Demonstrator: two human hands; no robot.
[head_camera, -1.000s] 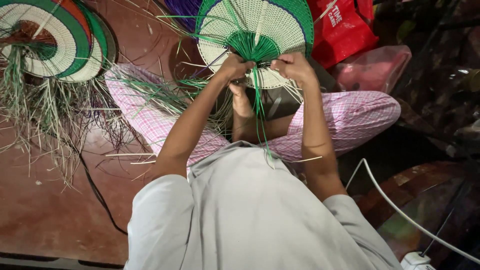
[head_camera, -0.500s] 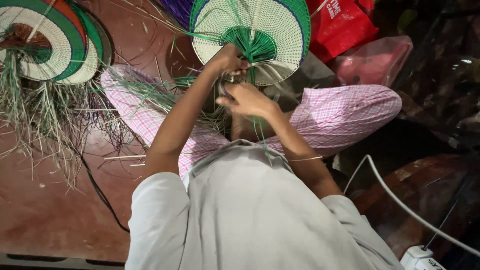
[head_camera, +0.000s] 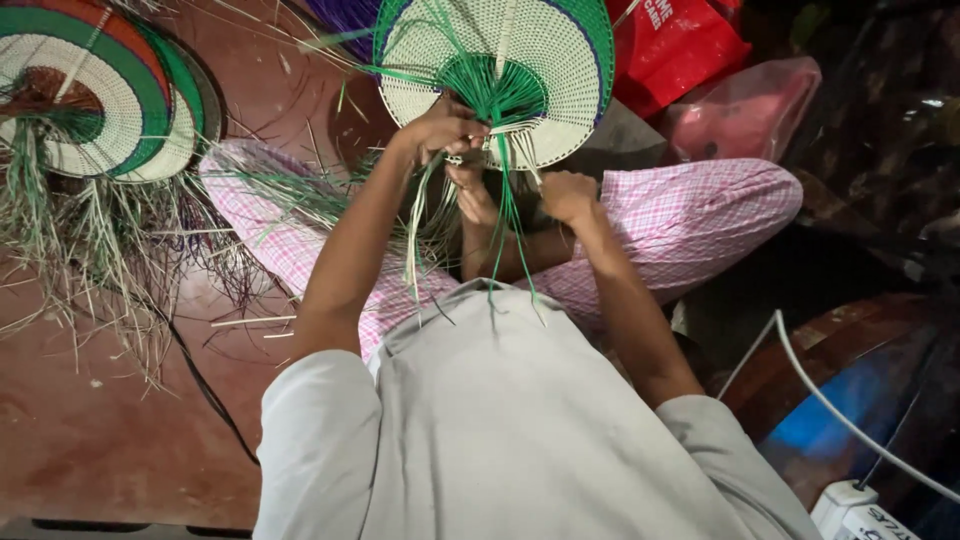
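Note:
A round woven fan (head_camera: 560, 70), white with a green centre and green-purple rim, stands upright above my crossed legs in pink checked trousers (head_camera: 700, 215). My left hand (head_camera: 440, 125) grips the fan's base where green and white strands gather. My right hand (head_camera: 565, 195) is closed on loose strands (head_camera: 505, 230) that hang from the fan's lower edge, just below and right of the base. My foot shows between the two hands.
Several finished fans (head_camera: 90, 90) with green, white and orange rings lie at the top left over a heap of loose straw (head_camera: 100, 250). A red bag (head_camera: 680, 45) and a pink plastic bag (head_camera: 745, 105) lie at the top right. A white cable (head_camera: 850, 420) and power strip (head_camera: 865, 510) are at the lower right.
My right hand moved from the fan's lower edge in toward the middle, then down and right, pulling strands. The left hand stayed at the fan's base.

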